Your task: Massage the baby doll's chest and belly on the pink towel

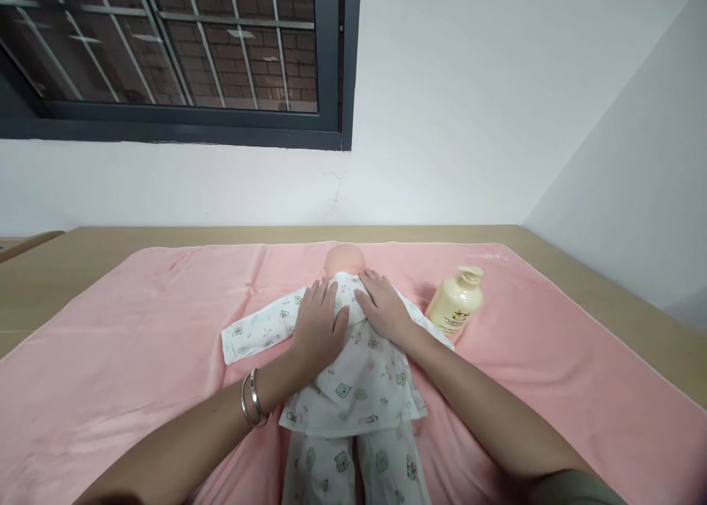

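Observation:
A baby doll (345,258) in white printed pyjamas (359,376) lies on a pink towel (138,321), head away from me. My left hand (319,321) rests flat on the doll's upper body, fingers stretched toward the collar. My right hand (383,306) lies flat beside it on the other shoulder, fingers spread. Neither hand holds anything. A silver bangle (252,400) circles my left wrist. One sleeve of the doll's top (254,333) sticks out to the left.
A cream pump bottle (457,301) stands on the towel just right of the doll. The towel covers a tan table (99,247) against a white wall. A dark barred window (182,56) is at the upper left.

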`<state>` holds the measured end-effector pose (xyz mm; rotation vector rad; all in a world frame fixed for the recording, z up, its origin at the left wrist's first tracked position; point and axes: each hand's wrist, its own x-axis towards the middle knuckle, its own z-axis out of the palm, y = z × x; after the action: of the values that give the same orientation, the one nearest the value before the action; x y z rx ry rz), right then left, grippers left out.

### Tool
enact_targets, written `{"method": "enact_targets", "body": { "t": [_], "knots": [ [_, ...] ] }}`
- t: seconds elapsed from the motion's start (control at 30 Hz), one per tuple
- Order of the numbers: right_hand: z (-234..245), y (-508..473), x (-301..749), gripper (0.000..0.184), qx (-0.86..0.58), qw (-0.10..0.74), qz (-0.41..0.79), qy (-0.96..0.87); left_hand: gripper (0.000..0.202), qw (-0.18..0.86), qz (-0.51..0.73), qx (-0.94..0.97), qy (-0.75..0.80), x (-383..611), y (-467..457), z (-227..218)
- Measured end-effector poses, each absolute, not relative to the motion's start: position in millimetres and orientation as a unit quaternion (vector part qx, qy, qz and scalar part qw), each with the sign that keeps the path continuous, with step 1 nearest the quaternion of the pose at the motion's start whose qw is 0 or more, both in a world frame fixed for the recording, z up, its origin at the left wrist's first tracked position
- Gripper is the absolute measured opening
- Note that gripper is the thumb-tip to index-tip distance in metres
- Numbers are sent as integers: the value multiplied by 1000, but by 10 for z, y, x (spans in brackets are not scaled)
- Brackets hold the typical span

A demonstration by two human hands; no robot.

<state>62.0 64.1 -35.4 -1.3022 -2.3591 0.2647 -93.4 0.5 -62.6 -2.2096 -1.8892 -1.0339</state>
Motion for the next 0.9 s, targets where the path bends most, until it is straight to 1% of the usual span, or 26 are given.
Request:
{"method": "enact_targets", "body": {
  "t": [0.07,0.13,0.23,0.33,0.5,0.6,0.7,0.77,0.83,0.9],
  "knots": [
    [-302,578,606,52,-480,201,89,-849,46,41,-340,-734,-587,-934,-19,-609],
    [-248,388,579,50,-480,184,71,-855,43,31,-352,-738,-575,-976,21,-581],
    [-147,28,564,51,-456,153,48,-876,44,-33,-371,-706,-603,-1109,198,-532],
    [-41,-57,603,48,-468,126,66,-872,46,-71,-357,-691,-625,-1185,317,-526],
    [-95,473,644,53,-497,130,78,-854,50,-11,-328,-743,-583,-923,-110,-641],
    [-203,538,602,54,-491,133,45,-860,55,-24,-333,-750,-571,-791,-353,-701],
    [-217,282,587,53,-466,135,-1,-875,57,-45,-374,-720,-583,-881,-193,-729],
    [-164,133,618,52,-436,118,-8,-892,58,-53,-381,-700,-602,-993,17,-736],
    [-100,132,663,47,-416,105,16,-903,58,-52,-367,-684,-628,-1039,114,-731],
    [-66,275,691,44,-418,119,52,-899,58,-30,-352,-702,-618,-981,3,-708]
  ]
}}
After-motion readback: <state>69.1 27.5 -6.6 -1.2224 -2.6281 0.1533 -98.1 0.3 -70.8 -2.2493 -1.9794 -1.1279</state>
